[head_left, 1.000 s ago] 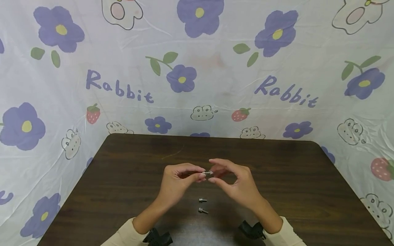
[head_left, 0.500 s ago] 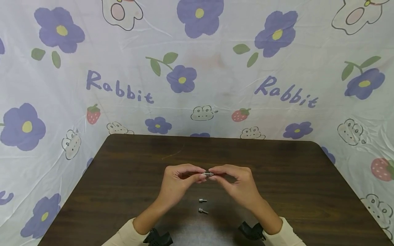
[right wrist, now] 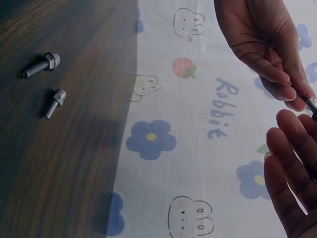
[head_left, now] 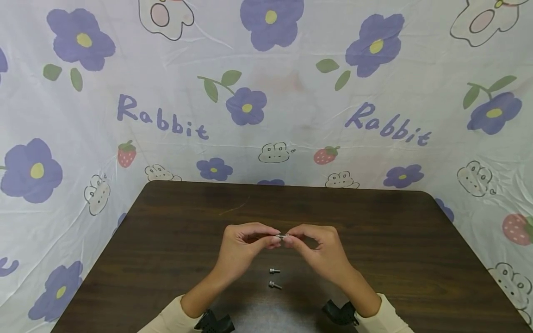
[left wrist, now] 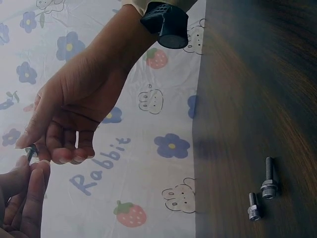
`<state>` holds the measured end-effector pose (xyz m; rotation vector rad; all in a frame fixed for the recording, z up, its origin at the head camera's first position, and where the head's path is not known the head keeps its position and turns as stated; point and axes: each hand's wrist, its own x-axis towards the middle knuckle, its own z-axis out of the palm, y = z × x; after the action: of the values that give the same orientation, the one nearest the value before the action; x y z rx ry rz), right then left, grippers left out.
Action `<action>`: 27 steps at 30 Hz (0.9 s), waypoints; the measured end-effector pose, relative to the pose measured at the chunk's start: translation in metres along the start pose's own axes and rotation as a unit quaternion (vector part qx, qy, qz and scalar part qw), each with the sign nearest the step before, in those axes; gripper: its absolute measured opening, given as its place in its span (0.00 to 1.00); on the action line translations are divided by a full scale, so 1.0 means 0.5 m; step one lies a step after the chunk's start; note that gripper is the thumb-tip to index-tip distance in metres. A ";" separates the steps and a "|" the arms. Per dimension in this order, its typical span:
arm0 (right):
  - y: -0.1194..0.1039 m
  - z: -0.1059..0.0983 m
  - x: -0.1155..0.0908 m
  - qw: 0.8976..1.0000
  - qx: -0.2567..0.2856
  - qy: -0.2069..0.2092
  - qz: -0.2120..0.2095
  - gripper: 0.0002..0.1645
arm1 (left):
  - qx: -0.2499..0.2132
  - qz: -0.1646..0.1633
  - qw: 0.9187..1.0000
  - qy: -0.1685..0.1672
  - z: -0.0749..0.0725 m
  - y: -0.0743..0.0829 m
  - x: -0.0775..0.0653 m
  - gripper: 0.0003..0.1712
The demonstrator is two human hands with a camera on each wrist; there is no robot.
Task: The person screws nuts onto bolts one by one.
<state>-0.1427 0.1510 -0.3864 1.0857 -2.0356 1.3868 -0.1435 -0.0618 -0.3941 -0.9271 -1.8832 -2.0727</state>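
Observation:
My left hand point(head_left: 241, 243) and right hand point(head_left: 322, 245) meet over the middle of the table. Between them a small silver bolt point(head_left: 281, 236) lies level. The left fingers and thumb pinch its left end, while the right thumb and fingertips pinch its wider, right end. In the left wrist view only a short stretch of the bolt point(left wrist: 30, 152) shows between the fingertips. Nearer the body, two more metal bolts lie on the table: a smaller bolt point(head_left: 274, 271) and a larger bolt point(head_left: 275, 285) with a hex nut up by its head.
The dark wood-grain table point(head_left: 175, 259) ends at a white cloth point(head_left: 300, 111) printed with flowers and rabbits, hanging behind and at both sides. A thin, light strand point(head_left: 234, 206) lies toward the back. Black wrist cameras point(head_left: 214, 321) sit at the cream sleeves point(head_left: 175, 317).
The right thumb and index finger, spread around the bolt's right end a second ago, have come together on it. The left hand keeps its pinch, and the two loose bolts stay in place.

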 end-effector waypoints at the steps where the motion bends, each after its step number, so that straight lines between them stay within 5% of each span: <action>1: 0.000 0.000 0.000 1.000 -0.001 0.000 0.001 0.11 | 0.000 -0.001 1.000 0.000 0.000 0.001 0.000 0.05; 12: -0.001 -0.002 0.000 1.000 -0.021 0.008 0.016 0.12 | 0.002 -0.006 1.000 0.007 -0.001 0.001 0.002 0.05; 17: 0.004 -0.003 0.000 1.000 -0.029 0.005 -0.006 0.26 | 0.000 -0.008 1.000 0.004 -0.005 0.002 0.003 0.06; 27: 0.005 0.002 0.002 0.999 -0.020 0.017 -0.036 0.22 | -0.006 -0.010 1.000 0.004 -0.008 0.000 0.004 0.05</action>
<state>-0.1449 0.1504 -0.3874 1.1000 -1.9722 1.3135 -0.1462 -0.0649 -0.3927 -0.9040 -1.8858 -2.0976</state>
